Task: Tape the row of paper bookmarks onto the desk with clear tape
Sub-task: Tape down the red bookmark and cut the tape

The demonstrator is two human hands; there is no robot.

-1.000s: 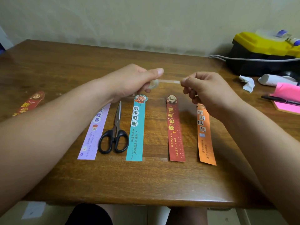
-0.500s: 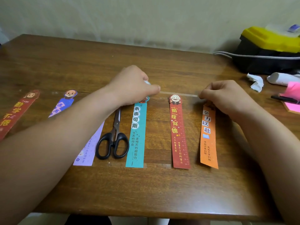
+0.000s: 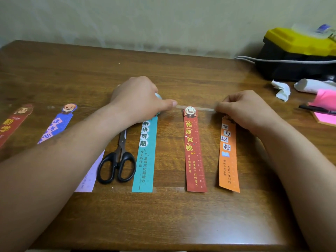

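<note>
Several paper bookmarks lie in a row on the wooden desk point(image 3: 163, 215): dark red point(image 3: 11, 124), blue point(image 3: 56, 124), lilac point(image 3: 89, 179), teal point(image 3: 146, 155), red point(image 3: 193, 151) and orange point(image 3: 228, 155). A strip of clear tape point(image 3: 197, 107) stretches low across the top of the red bookmark. My left hand point(image 3: 138, 99) grips the tape roll point(image 3: 158, 96), mostly hidden, over the teal bookmark's top. My right hand point(image 3: 243, 108) pinches the strip's free end above the orange bookmark. More clear tape point(image 3: 174, 189) runs along the lower ends of the teal and red bookmarks.
Black-handled scissors point(image 3: 118, 160) lie between the lilac and teal bookmarks, under my left forearm. At the back right stand a black and yellow toolbox point(image 3: 298, 51), crumpled tissue point(image 3: 281, 90), a white roll point(image 3: 312, 86), and pink sticky notes point(image 3: 325, 110) with a black pen point(image 3: 316, 109).
Both hands came down from mid-air to the desk. The tape strip between them grew longer and now lies low over the top of the red bookmark.
</note>
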